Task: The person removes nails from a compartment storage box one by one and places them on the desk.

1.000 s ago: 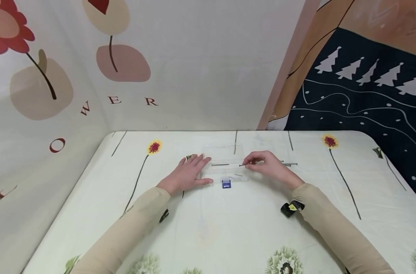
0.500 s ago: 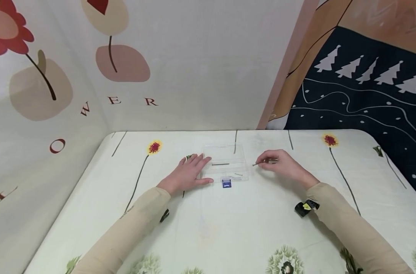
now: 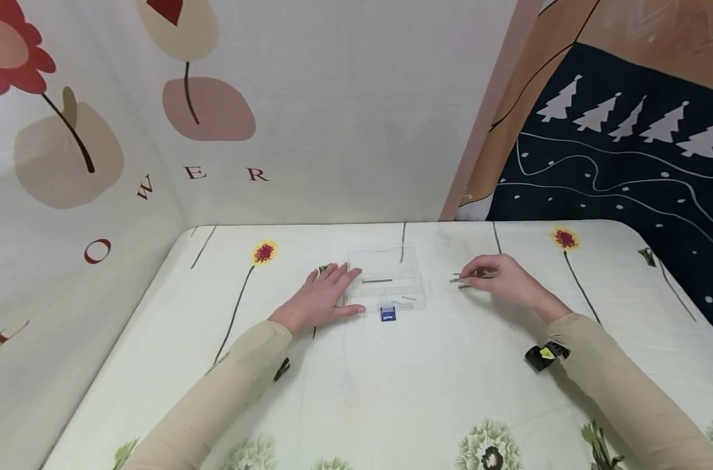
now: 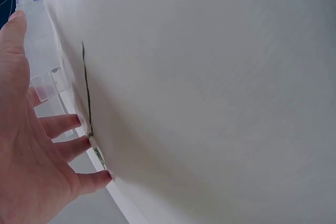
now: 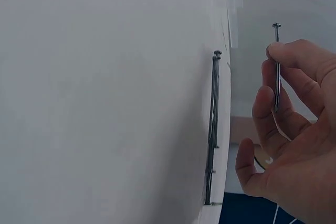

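Note:
A clear plastic box (image 3: 384,261) with a blue latch (image 3: 388,314) lies on the table. Inside it are a long nail (image 3: 377,281) and a small nail (image 3: 408,298). My left hand (image 3: 321,294) rests at the box's left side, fingers spread; the left wrist view shows its fingertips (image 4: 100,178) down by the cloth. To the right of the box, my right hand (image 3: 506,281) pinches a long nail (image 5: 277,77) between thumb and fingers. Below that hand, several more nails (image 5: 213,108) lie bunched on the table.
A white cloth (image 3: 403,378) with printed flowers covers the table. Behind it hangs a pale printed fabric (image 3: 333,117), and a dark one with white trees (image 3: 621,170) is at the right. A black wrist camera (image 3: 538,358) sits on the right wrist.
My right hand has moved right, from the box's right edge to over the bunched nails, still pinching the nail. The left hand and the box have stayed put.

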The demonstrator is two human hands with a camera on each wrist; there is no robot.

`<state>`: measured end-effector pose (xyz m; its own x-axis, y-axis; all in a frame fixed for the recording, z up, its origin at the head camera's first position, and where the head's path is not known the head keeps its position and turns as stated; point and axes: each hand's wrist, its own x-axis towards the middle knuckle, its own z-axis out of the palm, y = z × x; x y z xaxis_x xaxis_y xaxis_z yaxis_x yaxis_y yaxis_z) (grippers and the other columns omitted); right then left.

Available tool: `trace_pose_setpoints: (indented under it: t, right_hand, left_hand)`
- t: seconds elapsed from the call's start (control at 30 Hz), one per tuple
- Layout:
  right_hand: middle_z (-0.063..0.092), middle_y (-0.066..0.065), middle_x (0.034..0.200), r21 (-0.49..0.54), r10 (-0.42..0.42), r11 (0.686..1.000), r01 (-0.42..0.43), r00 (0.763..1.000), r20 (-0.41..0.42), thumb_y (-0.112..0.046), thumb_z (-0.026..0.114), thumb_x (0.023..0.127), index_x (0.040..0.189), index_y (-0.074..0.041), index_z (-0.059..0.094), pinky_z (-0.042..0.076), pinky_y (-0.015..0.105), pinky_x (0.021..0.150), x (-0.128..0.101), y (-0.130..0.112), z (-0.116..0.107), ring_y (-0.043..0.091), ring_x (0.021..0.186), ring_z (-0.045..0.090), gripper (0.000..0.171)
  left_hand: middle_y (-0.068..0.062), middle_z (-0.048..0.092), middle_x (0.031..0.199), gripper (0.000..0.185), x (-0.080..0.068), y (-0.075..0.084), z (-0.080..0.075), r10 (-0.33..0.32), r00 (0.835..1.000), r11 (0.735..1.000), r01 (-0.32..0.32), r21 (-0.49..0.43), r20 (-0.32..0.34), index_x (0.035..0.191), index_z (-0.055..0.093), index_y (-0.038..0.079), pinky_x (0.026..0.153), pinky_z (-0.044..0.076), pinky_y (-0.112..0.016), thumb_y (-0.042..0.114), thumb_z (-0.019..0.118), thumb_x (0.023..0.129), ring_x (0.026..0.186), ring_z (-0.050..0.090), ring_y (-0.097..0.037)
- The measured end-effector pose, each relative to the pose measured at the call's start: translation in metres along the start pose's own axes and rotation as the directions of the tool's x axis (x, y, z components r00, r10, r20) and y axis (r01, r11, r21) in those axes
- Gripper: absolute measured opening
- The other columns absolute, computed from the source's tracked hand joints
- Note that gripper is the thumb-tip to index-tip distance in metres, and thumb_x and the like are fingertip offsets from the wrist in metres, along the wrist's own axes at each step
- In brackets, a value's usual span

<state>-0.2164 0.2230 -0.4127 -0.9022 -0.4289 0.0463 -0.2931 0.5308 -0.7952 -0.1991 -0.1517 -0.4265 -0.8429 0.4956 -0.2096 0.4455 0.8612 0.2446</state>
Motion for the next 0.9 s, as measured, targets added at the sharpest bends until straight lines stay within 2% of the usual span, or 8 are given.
trace_pose_setpoints:
  t: [0.07, 0.23, 0.33, 0.7, 0.8, 0.9]
  right_hand:
    - [0.069, 0.008, 0.098, -0.005, 0.001, 1.0, -0.001, 1.0, 0.0, -0.008, 0.07, 0.089, 0.1, -0.003, 0.073, 0.043, 0.042, 0.09, -0.003, 0.002, -0.003, 0.016, 0.089, 0.057, 0.013]
    - [0.068, 0.007, 0.098, -0.029, 0.02, 0.999, -0.02, 1.0, 0.014, -0.007, 0.069, 0.09, 0.1, -0.003, 0.073, 0.046, 0.026, 0.082, -0.008, 0.01, -0.01, 0.015, 0.088, 0.057, 0.012]
    - [0.068, 0.007, 0.099, -0.039, 0.032, 0.999, -0.031, 0.999, 0.022, -0.004, 0.068, 0.089, 0.1, -0.003, 0.073, 0.046, 0.022, 0.079, -0.01, 0.016, -0.012, 0.015, 0.088, 0.058, 0.012]
    - [0.069, 0.008, 0.098, -0.075, -0.007, 0.997, 0.008, 1.0, 0.013, -0.003, 0.069, 0.088, 0.099, -0.003, 0.073, 0.045, 0.023, 0.071, -0.013, 0.024, -0.018, 0.014, 0.084, 0.055, 0.011]
    - [0.069, 0.007, 0.098, -0.085, 0.021, 0.996, -0.021, 1.0, 0.009, -0.005, 0.068, 0.089, 0.1, -0.003, 0.073, 0.045, 0.023, 0.072, -0.014, 0.022, -0.02, 0.014, 0.085, 0.056, 0.012]
    - [0.068, 0.006, 0.098, -0.105, 0.053, 0.993, -0.053, 0.999, -0.004, -0.009, 0.068, 0.091, 0.102, -0.004, 0.073, 0.045, 0.029, 0.077, -0.015, 0.021, -0.022, 0.015, 0.086, 0.056, 0.013]
  left_hand:
    - [-0.015, 0.02, 0.158, 0.085, 0.0, 0.0, 0.0, 0.003, 1.0, 1.0, -0.003, -0.002, 0.0, 0.155, 0.022, 0.016, 0.11, 0.011, -0.061, 0.064, 0.05, 0.091, 0.144, 0.015, -0.036]
    - [-0.016, 0.022, 0.157, 0.085, -0.001, 0.001, -0.001, 0.012, 1.0, 1.0, -0.012, 0.001, -0.006, 0.155, 0.023, 0.015, 0.11, 0.012, -0.062, 0.064, 0.05, 0.091, 0.143, 0.016, -0.037]
    - [-0.016, 0.021, 0.157, 0.085, -0.001, 0.001, -0.002, 0.013, 1.0, 1.0, -0.013, 0.001, -0.004, 0.155, 0.023, 0.015, 0.11, 0.012, -0.062, 0.064, 0.051, 0.091, 0.143, 0.016, -0.037]
    - [-0.015, 0.02, 0.158, 0.084, -0.001, 0.0, -0.001, 0.005, 1.0, 1.0, -0.005, 0.004, 0.001, 0.155, 0.021, 0.017, 0.111, 0.011, -0.06, 0.063, 0.05, 0.091, 0.144, 0.014, -0.036]
    - [-0.016, 0.021, 0.157, 0.084, -0.001, 0.0, -0.001, 0.011, 1.0, 1.0, -0.011, 0.001, -0.004, 0.155, 0.022, 0.016, 0.11, 0.012, -0.061, 0.063, 0.051, 0.091, 0.143, 0.015, -0.037]
    - [-0.016, 0.021, 0.157, 0.084, 0.0, 0.001, -0.001, 0.013, 1.0, 1.0, -0.013, 0.005, -0.001, 0.155, 0.022, 0.015, 0.11, 0.012, -0.061, 0.063, 0.05, 0.091, 0.143, 0.016, -0.037]
